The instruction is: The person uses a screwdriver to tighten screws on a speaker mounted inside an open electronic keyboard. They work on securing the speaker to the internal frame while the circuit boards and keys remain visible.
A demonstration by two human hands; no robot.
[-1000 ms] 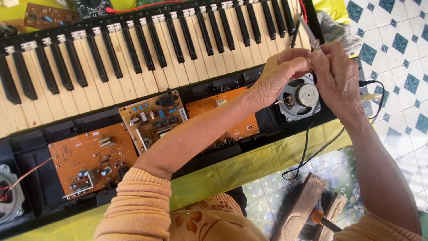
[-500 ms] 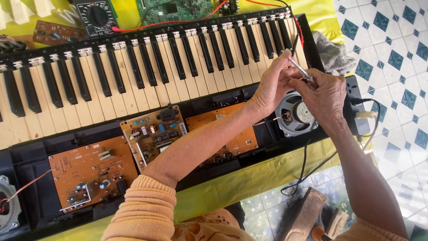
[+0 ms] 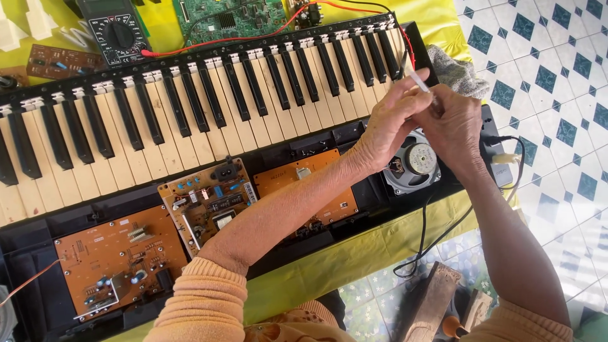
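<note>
An opened electronic keyboard (image 3: pixel 190 107) lies across a yellow-green cloth, its black and white keys at the top and orange circuit boards (image 3: pixel 114 259) exposed in the lower casing. Both hands meet above the round speaker (image 3: pixel 415 166) at the keyboard's right end. My left hand (image 3: pixel 386 130) pinches a thin white-handled tool (image 3: pixel 418 81) whose dark tip points up toward the last keys. My right hand (image 3: pixel 456 126) closes around the same tool from the right. The fingertips hide the tool's lower end.
A black multimeter (image 3: pixel 117 31) with a red lead and a green circuit board (image 3: pixel 228 18) lie beyond the keys. A grey rag (image 3: pixel 456 73) sits at the right end. Black cables (image 3: pixel 430 247) hang over the table edge toward the tiled floor, where wooden-handled tools (image 3: pixel 437 304) lie.
Both hands have lifted slightly off the speaker, bringing the thin tool up between them; the speaker is more exposed now. The camera view shifted down, showing more of the bench beyond the keys.
</note>
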